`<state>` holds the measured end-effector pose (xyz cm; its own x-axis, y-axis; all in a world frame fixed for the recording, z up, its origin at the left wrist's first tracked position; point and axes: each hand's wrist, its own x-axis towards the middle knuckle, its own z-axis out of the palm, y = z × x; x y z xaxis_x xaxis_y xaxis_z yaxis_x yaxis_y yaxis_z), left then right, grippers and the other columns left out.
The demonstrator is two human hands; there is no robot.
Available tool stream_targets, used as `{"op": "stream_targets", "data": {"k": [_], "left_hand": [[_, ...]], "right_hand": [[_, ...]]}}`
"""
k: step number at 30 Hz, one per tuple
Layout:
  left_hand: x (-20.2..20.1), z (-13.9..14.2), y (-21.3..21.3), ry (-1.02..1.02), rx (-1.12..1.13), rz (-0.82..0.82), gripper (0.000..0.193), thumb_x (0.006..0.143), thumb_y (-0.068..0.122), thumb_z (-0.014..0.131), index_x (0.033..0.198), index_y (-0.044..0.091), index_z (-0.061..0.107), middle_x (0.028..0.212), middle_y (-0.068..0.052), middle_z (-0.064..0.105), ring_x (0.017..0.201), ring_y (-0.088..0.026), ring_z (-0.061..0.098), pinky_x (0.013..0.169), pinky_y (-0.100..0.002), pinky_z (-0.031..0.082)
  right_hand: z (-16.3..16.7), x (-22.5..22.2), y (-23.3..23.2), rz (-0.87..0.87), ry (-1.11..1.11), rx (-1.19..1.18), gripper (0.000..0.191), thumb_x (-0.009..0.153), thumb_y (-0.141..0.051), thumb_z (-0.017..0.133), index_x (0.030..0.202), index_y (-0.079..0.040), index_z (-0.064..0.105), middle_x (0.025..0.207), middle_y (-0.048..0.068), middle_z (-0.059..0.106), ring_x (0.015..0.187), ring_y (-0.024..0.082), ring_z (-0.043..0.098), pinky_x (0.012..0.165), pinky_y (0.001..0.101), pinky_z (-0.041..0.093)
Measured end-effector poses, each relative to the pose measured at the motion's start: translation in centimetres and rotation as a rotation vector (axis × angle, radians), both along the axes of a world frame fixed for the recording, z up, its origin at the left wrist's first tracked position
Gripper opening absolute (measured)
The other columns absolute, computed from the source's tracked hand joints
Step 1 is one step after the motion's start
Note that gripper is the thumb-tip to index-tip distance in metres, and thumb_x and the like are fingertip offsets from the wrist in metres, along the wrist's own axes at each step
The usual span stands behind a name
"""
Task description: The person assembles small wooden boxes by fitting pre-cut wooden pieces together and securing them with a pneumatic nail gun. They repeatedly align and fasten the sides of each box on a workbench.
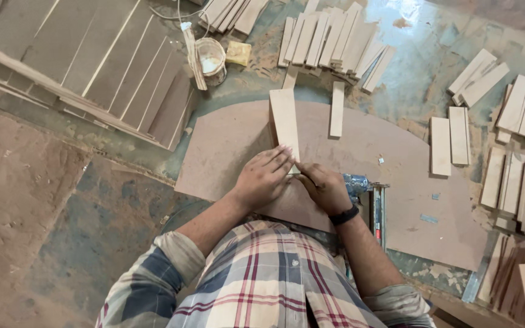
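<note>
Grip: both hands press on the near end of an upright wooden strip [285, 121]; the left hand [264, 178] lies with fingers closed flat over that end, the right hand [322, 185] pinches it from the 3 o'clock side, and the strip's far end points to 12 o'clock.
Strip in hand: it stands on edge on the large curved board [244, 140], roughly at the board's middle, touching it along its lower edge.
Second piece: a narrower short strip [336, 109] lies flat on the same board, just beside the held one at 1 o'clock.
Tool: a nail gun [369, 197] rests on the board at 3 o'clock of the right hand, touching neither hand.
Stock waiting: cut strips lie in a fan-shaped heap [329, 39] at 12 o'clock and in rows [518, 158] at 3 o'clock; two lie apart [449, 143] at 2 o'clock.
Other things: a small glue pot [210, 59] and yellow sponge [238, 53] at 11 o'clock; long panels [110, 67] at 10 o'clock.
Progress, as judged: early, since only one strip stands on the board, whether it is fastened cannot be told, and nearly all the cut pieces remain loose.
</note>
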<state>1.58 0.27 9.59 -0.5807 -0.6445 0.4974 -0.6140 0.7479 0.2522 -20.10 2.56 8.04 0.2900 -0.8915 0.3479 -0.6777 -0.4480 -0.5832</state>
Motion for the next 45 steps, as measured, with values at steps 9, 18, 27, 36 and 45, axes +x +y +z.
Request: {"op": "stream_targets", "data": {"k": [9,18,27,36,45], "left_hand": [[-1.2,0.3,0.1,-0.021,-0.023,0.033,0.034,0.091,0.017,0.069,0.12,0.0,0.073,0.129,-0.015,0.071,0.127,-0.027,0.065,0.111,-0.042,0.049],[-1.9,1.1,0.5,-0.187,0.076,0.081,0.035,0.098,0.026,0.064,0.123,0.002,0.068,0.142,-0.016,0.062,0.14,-0.028,0.052,0.121,-0.049,0.031],[-3.4,1.6,-0.9,-0.305,0.19,0.037,0.054,0.097,0.031,0.063,0.144,0.005,0.06,0.147,-0.02,0.056,0.143,-0.032,0.048,0.123,-0.053,0.026],[-3.6,0.4,-0.5,-0.291,0.127,0.042,0.049,0.096,0.025,0.066,0.138,0.002,0.061,0.144,-0.027,0.059,0.14,-0.035,0.055,0.122,-0.044,0.036],[-3.2,1.7,-1.3,-0.378,0.205,0.058,0.071,0.098,0.048,0.067,0.152,0.006,0.048,0.152,-0.021,0.051,0.145,-0.034,0.044,0.121,-0.054,0.028]], "right_hand": [[0.2,-1.2,-2.0,0.177,-0.108,-0.161,0.022,0.088,-0.01,0.079,0.108,-0.002,0.076,0.103,0.011,0.076,0.089,0.025,0.075,0.077,0.0324,0.061],[-4.0,-0.7,-0.6,-0.028,-0.462,0.142,0.052,0.083,-0.01,0.079,0.129,0.001,0.058,0.106,0.012,0.075,0.093,0.021,0.076,0.079,0.0315,0.06],[-5.7,-1.9,-1.8,0.118,-0.285,0.052,0.022,0.086,-0.006,0.075,0.107,-0.006,0.071,0.088,0.009,0.069,0.077,0.029,0.069,0.068,0.0378,0.057],[-5.7,-1.5,-1.9,0.105,-0.348,0.052,0.018,0.084,-0.004,0.075,0.102,-0.006,0.072,0.089,0.008,0.069,0.077,0.028,0.068,0.066,0.0367,0.056],[-4.2,-1.7,-1.3,0.095,-0.309,0.094,0.02,0.085,-0.008,0.074,0.104,-0.005,0.07,0.093,0.01,0.069,0.081,0.029,0.07,0.07,0.0371,0.058]]}}
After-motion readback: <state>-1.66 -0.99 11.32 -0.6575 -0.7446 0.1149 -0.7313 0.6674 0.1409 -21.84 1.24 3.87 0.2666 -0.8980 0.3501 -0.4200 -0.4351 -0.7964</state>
